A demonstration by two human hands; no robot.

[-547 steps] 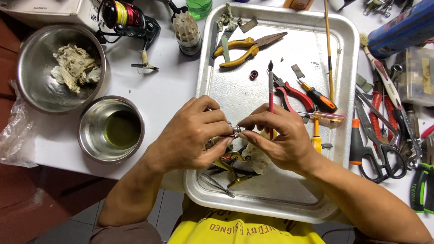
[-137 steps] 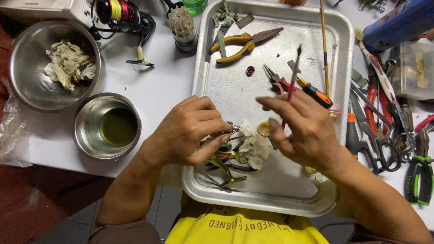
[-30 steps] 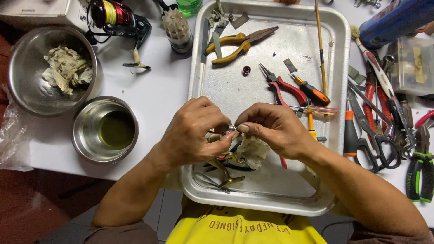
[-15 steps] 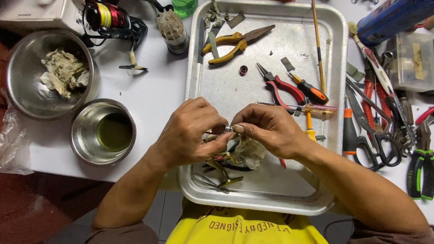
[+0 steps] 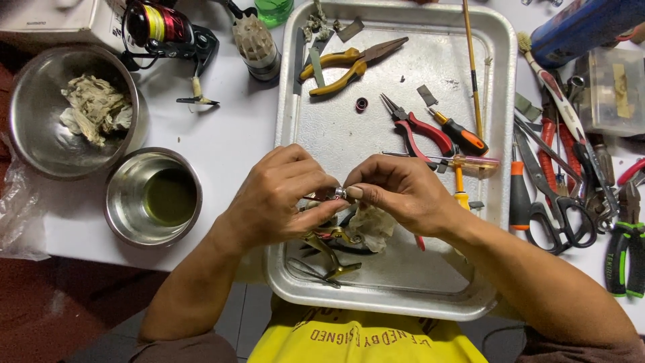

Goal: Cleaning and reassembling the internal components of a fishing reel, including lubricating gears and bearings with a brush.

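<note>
1. Fingers of both hands pinched together on one small metal part; the tips of each hand meet at it from either side.
2. Left hand curls in from the left, thumb under, fingers on top of the part.
3. Right hand comes in from the right, thumb and forefinger closed on the same piece.
4. The part sits held above the near half of the metal tray, not resting on it.
5. Directly below the hands: a crumpled cloth and some brass-coloured pieces lying in the tray.
6. Farther back in the tray: yellow-handled pliers, red-handled pliers, an orange-and-black screwdriver, a small dark ring.
7. Left of the tray on the white worktop: a small steel bowl with greenish liquid, and a bigger steel bowl holding a dirty rag.
8. A fishing reel stands at the far edge, well apart from the hands.
9. Right of the tray: scissors and other hand tools in a heap.
</note>
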